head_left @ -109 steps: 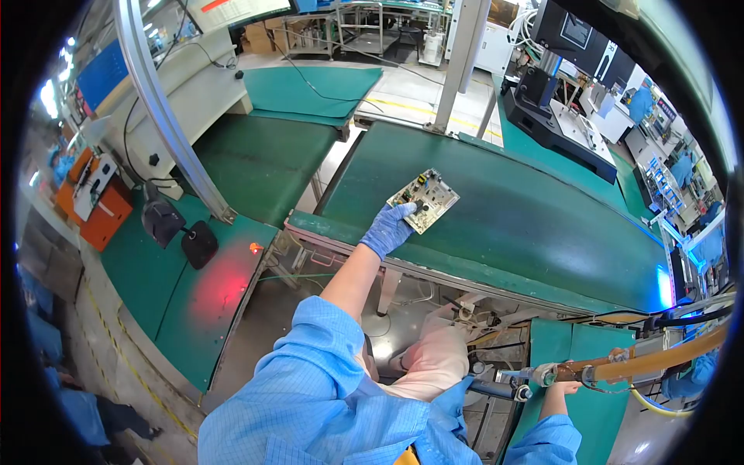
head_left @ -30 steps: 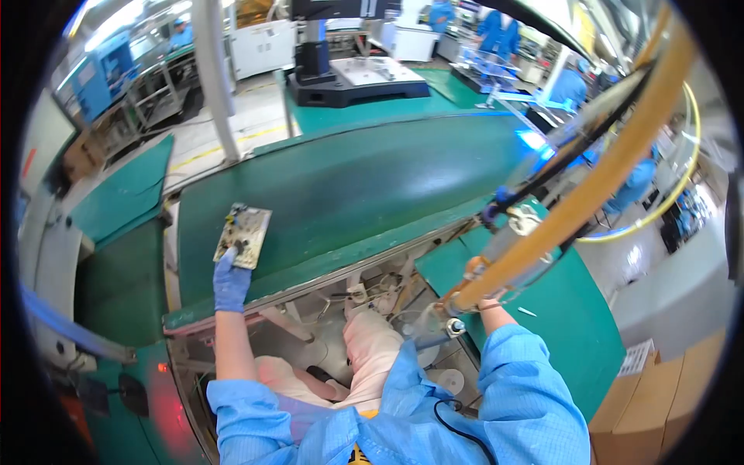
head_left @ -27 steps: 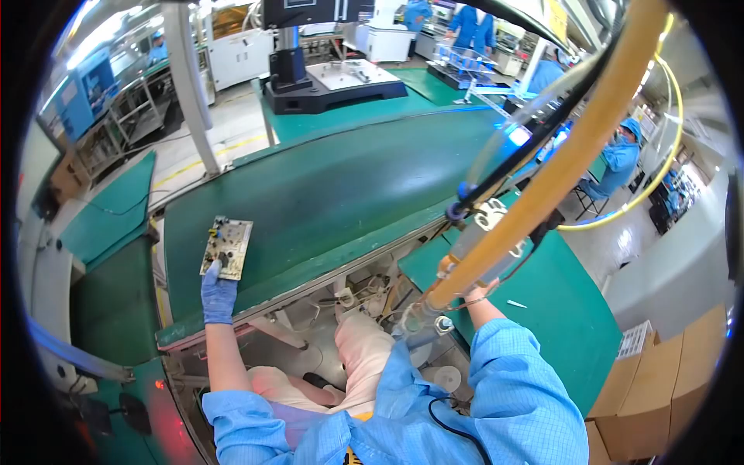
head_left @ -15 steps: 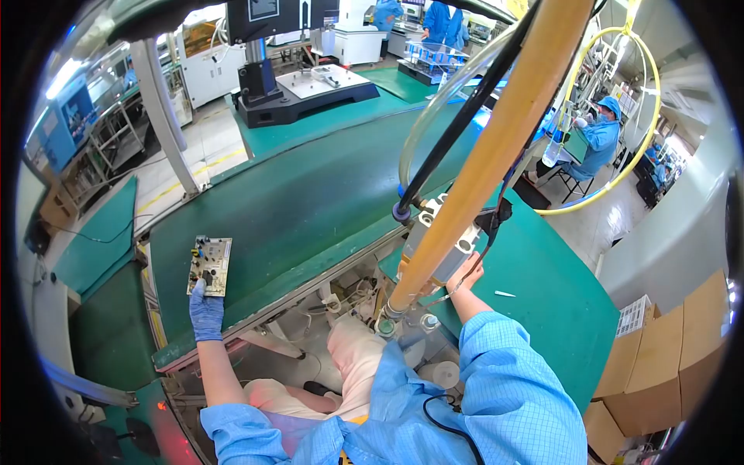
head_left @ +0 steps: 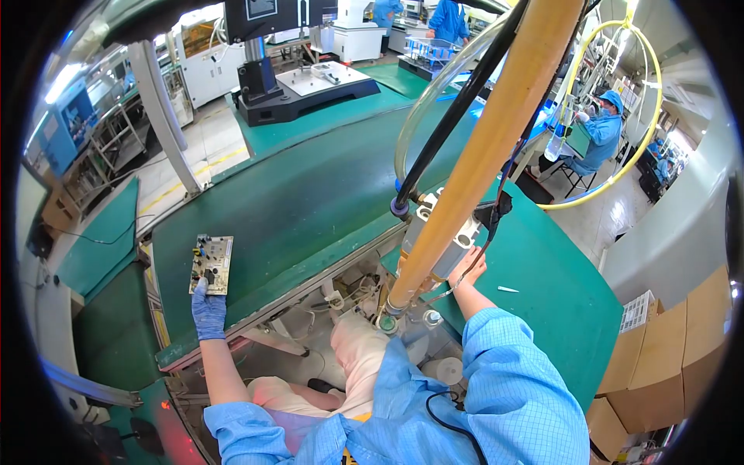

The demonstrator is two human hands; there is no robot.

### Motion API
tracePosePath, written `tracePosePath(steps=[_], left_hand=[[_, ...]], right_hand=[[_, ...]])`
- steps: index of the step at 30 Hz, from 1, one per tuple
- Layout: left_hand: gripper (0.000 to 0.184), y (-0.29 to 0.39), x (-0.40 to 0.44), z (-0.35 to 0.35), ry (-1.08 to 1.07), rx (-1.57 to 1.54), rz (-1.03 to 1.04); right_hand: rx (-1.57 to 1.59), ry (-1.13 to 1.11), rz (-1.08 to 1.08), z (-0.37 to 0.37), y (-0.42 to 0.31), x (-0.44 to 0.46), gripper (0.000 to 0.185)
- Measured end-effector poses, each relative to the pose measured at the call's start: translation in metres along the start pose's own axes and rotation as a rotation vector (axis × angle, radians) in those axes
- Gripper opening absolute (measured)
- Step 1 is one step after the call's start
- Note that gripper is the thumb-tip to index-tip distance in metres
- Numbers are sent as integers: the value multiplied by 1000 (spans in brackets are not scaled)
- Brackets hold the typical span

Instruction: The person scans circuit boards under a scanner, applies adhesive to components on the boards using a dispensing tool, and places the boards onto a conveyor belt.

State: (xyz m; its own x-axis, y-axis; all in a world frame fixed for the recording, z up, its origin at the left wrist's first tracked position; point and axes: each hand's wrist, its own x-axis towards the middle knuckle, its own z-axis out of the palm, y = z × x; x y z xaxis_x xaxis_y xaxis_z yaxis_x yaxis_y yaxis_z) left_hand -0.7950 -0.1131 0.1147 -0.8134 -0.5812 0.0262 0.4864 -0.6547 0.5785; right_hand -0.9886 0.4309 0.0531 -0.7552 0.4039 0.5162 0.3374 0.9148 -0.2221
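My left hand (head_left: 208,310), in a blue glove, grips the near edge of a printed circuit board (head_left: 211,265). The thumb lies on its top face, beside a dark component. Held over the left end of the green belt, the board shows several parts standing up from it. My right hand (head_left: 470,270), bare, is beside a grey metal block (head_left: 443,236) mounted with the tan pole (head_left: 480,155). Most of its fingers are hidden behind that block, so its grip cannot be made out.
A green conveyor belt (head_left: 310,201) runs across in front of me. At right is a green tabletop (head_left: 535,310) bearing a small white piece (head_left: 508,289). Cardboard boxes (head_left: 659,356) stand at far right. A black press stand (head_left: 302,101) is behind the belt. A seated person (head_left: 601,136) works at back right.
Little differs. The view has shifted slightly, and my left hand still holds the circuit board in nearly the same place. My right hand stays by the metal block.
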Motion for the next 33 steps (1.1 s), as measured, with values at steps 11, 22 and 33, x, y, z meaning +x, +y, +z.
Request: tracePosePath(steps=[11, 22, 33], left_hand=[[49, 0, -2, 4, -12, -20, 7], [50, 0, -3, 6, 7, -19, 4], [49, 0, -3, 6, -3, -19, -6]], right_hand=[[438, -72, 51, 56, 27, 6, 34], [303, -76, 114, 6, 5, 2, 33], [370, 13, -28, 66, 31, 6, 33]])
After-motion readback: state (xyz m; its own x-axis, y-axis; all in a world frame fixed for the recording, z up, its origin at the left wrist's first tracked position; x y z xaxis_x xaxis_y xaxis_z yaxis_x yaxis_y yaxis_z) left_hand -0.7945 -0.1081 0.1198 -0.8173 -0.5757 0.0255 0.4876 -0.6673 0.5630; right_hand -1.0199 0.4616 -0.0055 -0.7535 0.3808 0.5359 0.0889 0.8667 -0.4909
